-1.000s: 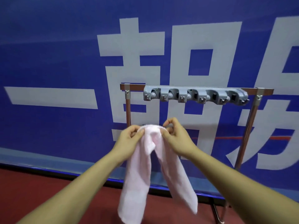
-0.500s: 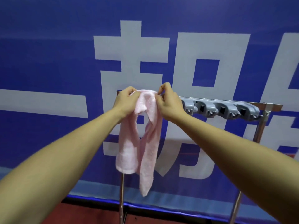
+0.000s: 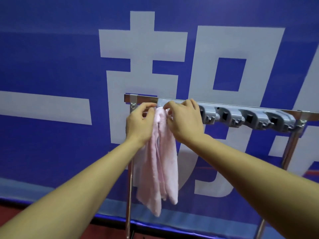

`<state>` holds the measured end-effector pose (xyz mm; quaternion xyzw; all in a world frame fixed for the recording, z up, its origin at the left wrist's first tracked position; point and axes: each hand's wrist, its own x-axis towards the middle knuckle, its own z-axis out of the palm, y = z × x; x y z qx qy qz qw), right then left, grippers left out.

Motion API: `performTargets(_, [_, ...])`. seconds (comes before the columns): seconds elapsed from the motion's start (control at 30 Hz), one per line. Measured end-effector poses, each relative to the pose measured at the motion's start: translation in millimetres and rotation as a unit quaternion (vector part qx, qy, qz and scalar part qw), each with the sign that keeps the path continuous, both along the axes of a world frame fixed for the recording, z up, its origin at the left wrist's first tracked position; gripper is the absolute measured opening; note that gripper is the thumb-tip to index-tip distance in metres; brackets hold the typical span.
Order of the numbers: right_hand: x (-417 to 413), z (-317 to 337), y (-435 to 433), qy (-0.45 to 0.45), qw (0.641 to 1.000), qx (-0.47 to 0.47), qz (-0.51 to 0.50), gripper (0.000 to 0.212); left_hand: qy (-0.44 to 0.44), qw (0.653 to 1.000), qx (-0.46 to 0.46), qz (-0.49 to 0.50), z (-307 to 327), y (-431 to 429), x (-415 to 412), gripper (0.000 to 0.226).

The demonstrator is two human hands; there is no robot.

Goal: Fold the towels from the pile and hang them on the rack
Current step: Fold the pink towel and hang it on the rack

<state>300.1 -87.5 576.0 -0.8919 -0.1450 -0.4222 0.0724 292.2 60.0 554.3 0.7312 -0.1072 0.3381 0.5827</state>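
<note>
A pale pink towel (image 3: 160, 163) hangs bunched from the left end of the grey clip holder (image 3: 250, 118) on the metal rack (image 3: 141, 98). Its two tails drop down beside the rack's left post. My left hand (image 3: 138, 123) pinches the towel's top from the left. My right hand (image 3: 183, 119) pinches it from the right, covering the leftmost clips. The towel's top fold is mostly hidden between my fingers, so I cannot tell whether a clip grips it.
Several empty grey clips (image 3: 226, 116) run along the holder to the right. The rack's right post (image 3: 290, 149) slants down at the right. A blue banner with large pale characters (image 3: 143, 49) stands close behind, above red floor (image 3: 17, 207).
Both hands carried the towel up from waist level and right to the holder's left end. The view moved closer to the rack.
</note>
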Motion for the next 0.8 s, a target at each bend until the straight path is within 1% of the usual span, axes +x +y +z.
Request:
performTargets(0.07, [-8, -4, -1, 0.058, 0.998, 0.008, 0.006, 0.032, 0.022, 0.999, 0.002, -0.033, 2, -8, -6, 0.025])
performTargets(0.13, [-17, -3, 0, 0.111, 0.993, 0.026, 0.021, 0.039, 0.030, 0.999, 0.023, -0.031, 2, -12, -8, 0.025])
performTargets(0.27, [-30, 7, -3, 0.187, 0.976, 0.088, 0.063, 0.051, 0.038, 0.998, 0.017, -0.047, 0, -8, -18, 0.027])
performTargets(0.3, [-33, 7, -4, 0.186, 0.974, 0.104, 0.071, 0.051, 0.033, 0.998, 0.030, -0.041, -4, -7, -22, 0.029])
performTargets(0.4, [-48, -3, -8, 0.134, 0.978, 0.135, 0.088, 0.048, 0.015, 0.996, 0.082, -0.010, -20, -2, -41, 0.030])
performTargets(0.47, [-64, -17, -9, 0.126, 0.975, 0.149, 0.106, 0.046, 0.007, 0.995, 0.103, -0.004, -32, 0, -58, 0.032])
performTargets(0.53, [-81, -34, -11, 0.126, 0.974, 0.145, 0.120, 0.044, 0.003, 0.992, 0.123, 0.015, -42, 3, -74, 0.035])
performTargets(0.63, [-113, -59, -21, 0.116, 0.977, 0.135, 0.113, 0.041, 0.029, 0.991, 0.124, 0.030, -62, 0, -99, 0.039])
performTargets(0.7, [-135, -76, -30, 0.134, 0.975, 0.148, 0.099, 0.040, 0.046, 0.989, 0.136, 0.035, -79, -6, -113, 0.039])
performTargets(0.8, [-171, -117, -44, 0.213, 0.960, 0.158, 0.090, 0.040, 0.062, 0.979, 0.190, 0.034, -118, -18, -139, 0.033])
